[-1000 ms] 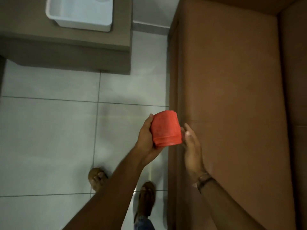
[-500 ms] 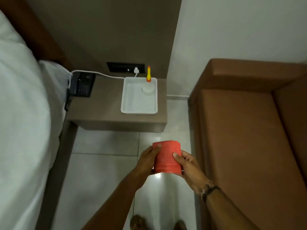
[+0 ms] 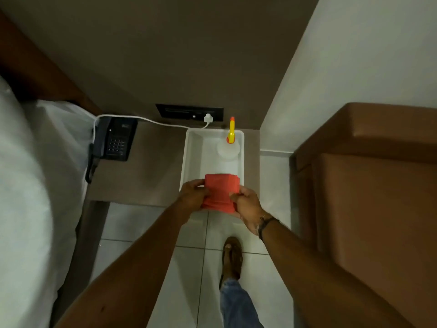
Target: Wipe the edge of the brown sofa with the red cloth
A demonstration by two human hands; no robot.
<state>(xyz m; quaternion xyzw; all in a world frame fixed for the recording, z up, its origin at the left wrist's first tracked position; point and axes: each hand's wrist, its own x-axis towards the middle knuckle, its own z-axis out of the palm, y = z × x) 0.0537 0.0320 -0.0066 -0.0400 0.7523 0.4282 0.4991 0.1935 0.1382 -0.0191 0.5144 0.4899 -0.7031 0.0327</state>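
At twelve o'clock, over the white tray, my left hand and right hand pinch the folded red cloth; wiping looks finished, so next I judge setting it down, the brown sofa at three o'clock.

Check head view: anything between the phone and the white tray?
Only bare nightstand top lies between the phone and the tray. A white cable runs past along the wall behind that stretch.

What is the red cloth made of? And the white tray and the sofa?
The red cloth looks like soft matte fabric: it folds in layers. The white tray seems smooth plastic, with rounded corners and a faint sheen. The sofa looks like brown leather or imitation leather, smooth with a dull shine.
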